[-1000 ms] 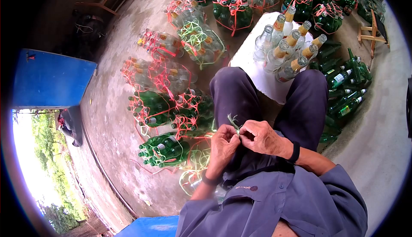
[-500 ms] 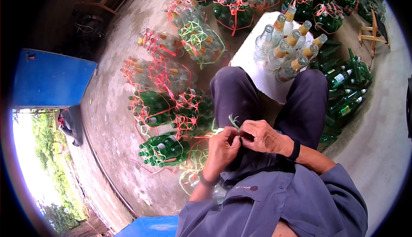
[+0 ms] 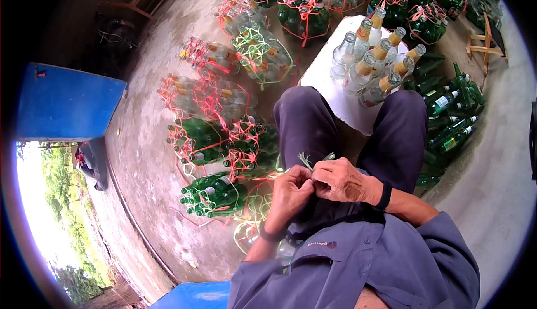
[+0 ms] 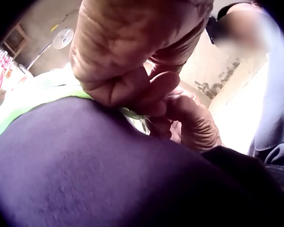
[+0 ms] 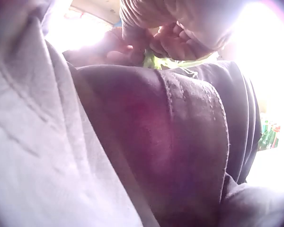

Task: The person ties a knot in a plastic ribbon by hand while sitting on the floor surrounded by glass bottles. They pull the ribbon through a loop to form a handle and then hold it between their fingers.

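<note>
Concrete floor (image 3: 142, 141), bottle bundles (image 3: 215, 194); left hand (image 3: 291, 190), right hand (image 3: 342, 179) seemingly pinching string (image 3: 305, 161).

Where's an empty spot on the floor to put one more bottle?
Bare floor lies right of the loose green bottles, and a strip runs between the blue panel and the tied bundles. The white block has only its near corner free. Crowded: the lap, where left hand and right hand pinch green string.

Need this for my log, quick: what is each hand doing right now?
Left hand: fingers curled, pinching the green string.
Right hand: fingers curled, pinching the same green string.
</note>
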A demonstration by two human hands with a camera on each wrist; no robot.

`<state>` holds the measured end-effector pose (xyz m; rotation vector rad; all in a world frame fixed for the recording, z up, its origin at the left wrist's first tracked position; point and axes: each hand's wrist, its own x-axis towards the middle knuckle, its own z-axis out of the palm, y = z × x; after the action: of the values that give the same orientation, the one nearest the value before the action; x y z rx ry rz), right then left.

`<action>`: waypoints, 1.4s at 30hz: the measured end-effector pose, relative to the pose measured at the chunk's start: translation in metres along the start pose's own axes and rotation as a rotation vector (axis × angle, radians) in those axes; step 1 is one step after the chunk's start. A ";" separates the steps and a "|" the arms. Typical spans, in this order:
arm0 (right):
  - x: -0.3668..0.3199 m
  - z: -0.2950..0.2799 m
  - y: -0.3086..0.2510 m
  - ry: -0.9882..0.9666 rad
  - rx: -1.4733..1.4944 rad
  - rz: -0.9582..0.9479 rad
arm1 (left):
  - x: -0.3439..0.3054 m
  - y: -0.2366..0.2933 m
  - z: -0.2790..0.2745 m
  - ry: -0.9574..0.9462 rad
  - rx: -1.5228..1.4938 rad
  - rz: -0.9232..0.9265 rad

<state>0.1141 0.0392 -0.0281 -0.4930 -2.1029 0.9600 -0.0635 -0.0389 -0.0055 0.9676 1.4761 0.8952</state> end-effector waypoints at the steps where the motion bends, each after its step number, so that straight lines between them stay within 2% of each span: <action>1: -0.002 -0.002 0.001 -0.037 -0.039 -0.031 | 0.000 -0.003 0.000 -0.015 -0.096 -0.002; 3: -0.002 -0.003 0.001 -0.074 -0.078 -0.062 | -0.001 0.006 -0.001 -0.029 -0.170 -0.057; 5: -0.001 -0.004 -0.001 -0.042 -0.054 -0.011 | -0.001 0.010 -0.002 -0.042 -0.244 -0.111; 6: -0.001 -0.005 -0.001 -0.041 -0.053 -0.011 | -0.002 0.011 -0.001 -0.031 -0.230 -0.112; 8: -0.001 -0.011 0.000 -0.071 0.122 0.113 | -0.001 0.012 0.000 -0.021 -0.217 -0.112; 14: 0.005 -0.020 -0.004 -0.147 0.216 0.230 | 0.001 0.009 -0.002 -0.027 -0.074 -0.067; 19: 0.001 -0.012 0.001 -0.142 0.133 0.173 | 0.003 0.009 -0.003 -0.006 0.080 -0.045; 26: 0.000 -0.007 0.000 -0.095 -0.049 0.030 | 0.005 0.006 -0.004 0.000 0.044 -0.073; 34: 0.001 -0.006 -0.005 -0.096 -0.058 0.002 | 0.001 0.014 -0.005 -0.012 -0.111 -0.185; 42: -0.003 0.002 -0.009 -0.068 -0.177 0.023 | 0.004 0.014 -0.005 -0.020 -0.044 -0.181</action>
<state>0.1142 0.0305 -0.0231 -0.5814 -2.2605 0.8172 -0.0674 -0.0302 0.0063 0.7944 1.4946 0.7807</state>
